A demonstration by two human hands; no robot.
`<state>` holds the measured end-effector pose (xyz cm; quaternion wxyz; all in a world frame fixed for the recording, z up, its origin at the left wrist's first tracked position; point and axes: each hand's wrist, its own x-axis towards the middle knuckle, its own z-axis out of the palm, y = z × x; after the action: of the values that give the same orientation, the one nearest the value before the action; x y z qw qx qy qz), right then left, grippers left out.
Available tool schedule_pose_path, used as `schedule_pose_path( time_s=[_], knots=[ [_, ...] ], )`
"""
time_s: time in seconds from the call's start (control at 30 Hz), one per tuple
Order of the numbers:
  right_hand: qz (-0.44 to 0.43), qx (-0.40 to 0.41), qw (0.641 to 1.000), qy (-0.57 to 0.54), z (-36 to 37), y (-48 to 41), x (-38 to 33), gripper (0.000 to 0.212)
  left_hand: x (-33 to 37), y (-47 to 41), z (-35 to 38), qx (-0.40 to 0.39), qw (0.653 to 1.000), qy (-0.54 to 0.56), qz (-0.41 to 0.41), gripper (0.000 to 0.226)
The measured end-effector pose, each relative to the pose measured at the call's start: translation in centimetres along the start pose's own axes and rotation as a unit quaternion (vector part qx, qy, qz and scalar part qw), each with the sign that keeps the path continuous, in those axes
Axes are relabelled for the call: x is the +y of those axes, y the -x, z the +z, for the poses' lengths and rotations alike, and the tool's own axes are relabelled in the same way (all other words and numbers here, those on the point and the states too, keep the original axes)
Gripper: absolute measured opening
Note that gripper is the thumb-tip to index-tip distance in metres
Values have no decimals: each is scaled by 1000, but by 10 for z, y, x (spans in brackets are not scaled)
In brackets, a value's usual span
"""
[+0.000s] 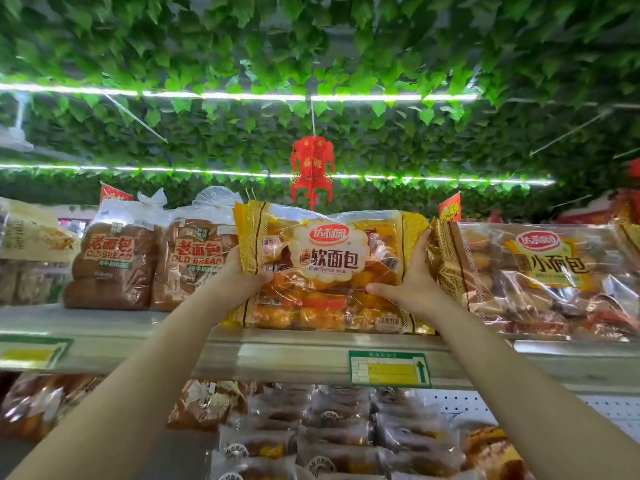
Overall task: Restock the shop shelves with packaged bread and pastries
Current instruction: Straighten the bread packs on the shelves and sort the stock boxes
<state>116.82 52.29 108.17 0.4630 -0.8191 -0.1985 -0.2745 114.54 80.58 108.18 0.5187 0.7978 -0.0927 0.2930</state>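
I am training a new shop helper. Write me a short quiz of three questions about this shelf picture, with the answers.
1. True or false: only the left hand holds the yellow soft French bread bag.
2. What stands on the top shelf just left of that bag? A) Old Bread loaves B) milk cartons C) egg boxes
3. Fill in: above the bag hangs a red ____.

Key
1. False: the right hand grips the other side of the bag.
2. A
3. lantern
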Motion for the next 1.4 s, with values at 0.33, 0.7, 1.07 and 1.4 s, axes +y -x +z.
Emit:
schedule_pose_path(
  time_s=[0.33,0.7,1.07,1.4],
  knots=[
    [-57,-3,978,203,-1,8,-1,126,9,-4,-3,-53,899,-391,189,98],
    [-19,-29,955,294,2,0,1,123,-4,-12,1,-58,825,-539,160,121],
    [-114,40,871,476,11,26,-15,86,9,20,5,47,787,-591,168,104],
    [-122,72,936,323,23,64,-55,77,28,75,-23,39,926,-314,206,81]
  ],
)
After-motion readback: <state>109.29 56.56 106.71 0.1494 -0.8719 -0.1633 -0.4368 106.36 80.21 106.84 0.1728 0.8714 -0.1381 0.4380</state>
